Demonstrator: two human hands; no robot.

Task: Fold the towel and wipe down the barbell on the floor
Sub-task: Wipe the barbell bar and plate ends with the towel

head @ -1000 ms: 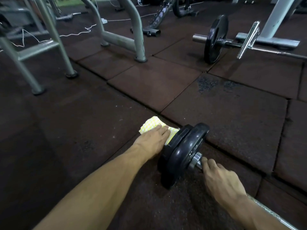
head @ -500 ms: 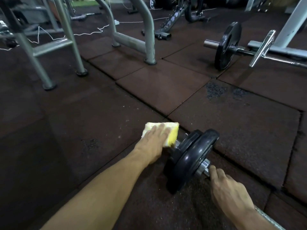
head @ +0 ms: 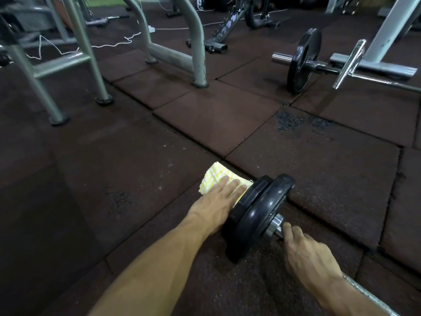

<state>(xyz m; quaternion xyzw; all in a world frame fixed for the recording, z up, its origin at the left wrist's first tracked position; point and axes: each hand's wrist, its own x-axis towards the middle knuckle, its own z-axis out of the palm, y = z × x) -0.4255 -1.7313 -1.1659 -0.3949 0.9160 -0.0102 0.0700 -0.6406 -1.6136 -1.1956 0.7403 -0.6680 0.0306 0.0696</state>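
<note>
Two bare hands low in frame, both on one barbell (head: 268,215) lying on the floor (head: 136,160). Left hand (head: 218,201) at 6 o'clock, fingers straight and flat, pressing folded yellow-checked towel (head: 213,176) down just outboard of the black plates (head: 262,208); grip open, palm-down. Towel between hand and bar end, touching inner plate edge; bar sleeve under it hidden. Right hand (head: 305,252) at 5 o'clock, fingers curled round the chrome shaft just inboard of the collar; grip closed on barbell. Knurled shaft exiting frame at lower right. Two stacked plates upright, resting on rubber floor tiles. Second barbell (head: 303,60) with single plate at 1 o'clock, well apart. Grey machine frame legs (head: 196,42) at 11 to 12 o'clock. White cord (head: 109,45) trailing on floor at 10 o'clock. Loose dark crumbs (head: 289,122) on tile at 1 o'clock.
</note>
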